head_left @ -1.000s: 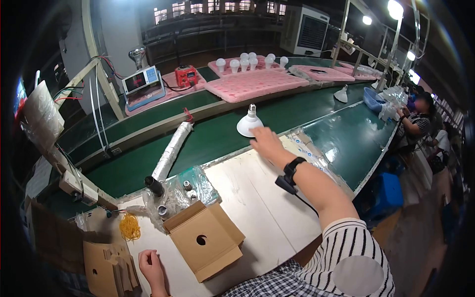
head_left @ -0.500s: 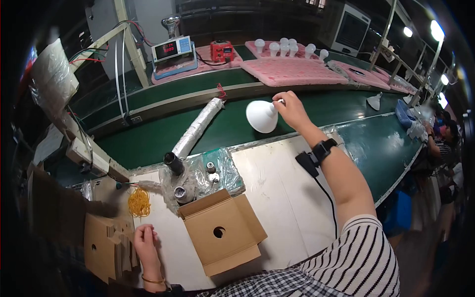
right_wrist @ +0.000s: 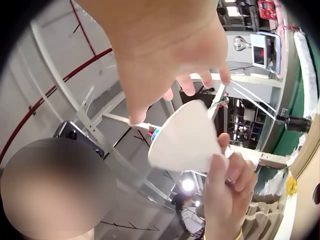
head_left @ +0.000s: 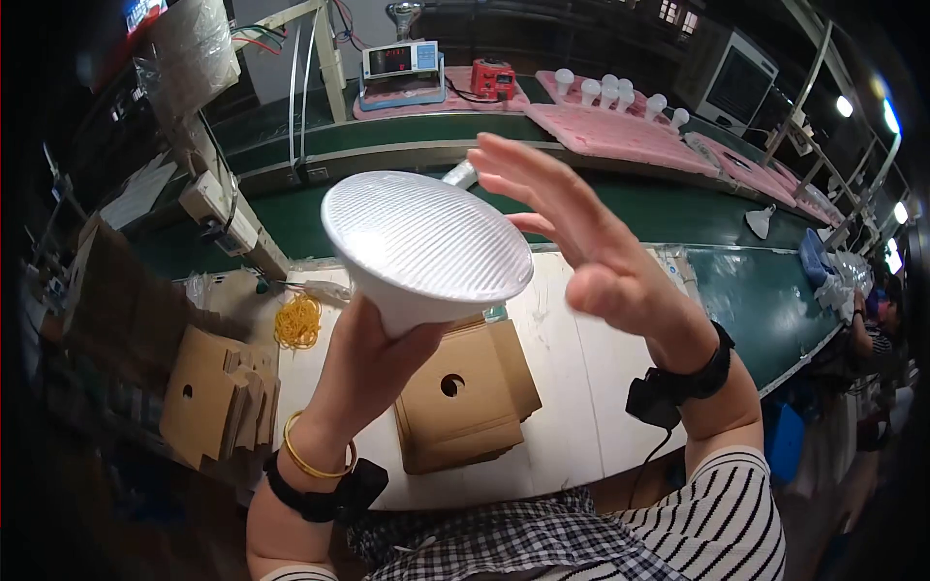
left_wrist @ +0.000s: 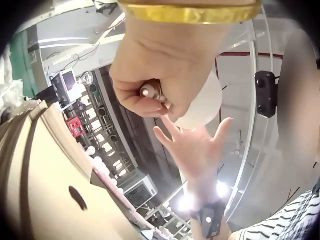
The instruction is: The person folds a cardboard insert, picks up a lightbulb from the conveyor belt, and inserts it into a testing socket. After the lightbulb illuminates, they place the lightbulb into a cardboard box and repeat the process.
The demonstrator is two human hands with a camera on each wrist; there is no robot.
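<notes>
A white cone-shaped light bulb with a ribbed, wide face is tilted up over the bench. My left hand grips it low, around its neck. The metal screw base shows between the curled fingers in the left wrist view. My right hand is raised at the right of the bulb, fingers spread and thumb apart, holding nothing. In the right wrist view its palm faces the bulb's white side. Under the hands a brown cardboard box with a round hole lies on the white bench.
Yellow rubber bands lie left of the box, near a stack of cut cardboard. Behind the bench runs a green conveyor. A meter, a red device and several bulbs on pink foam stand at the back.
My right hand picked the bulb off the conveyor and brought it nearer. My left hand rose from the bench and now grips its neck; the right has let go.
</notes>
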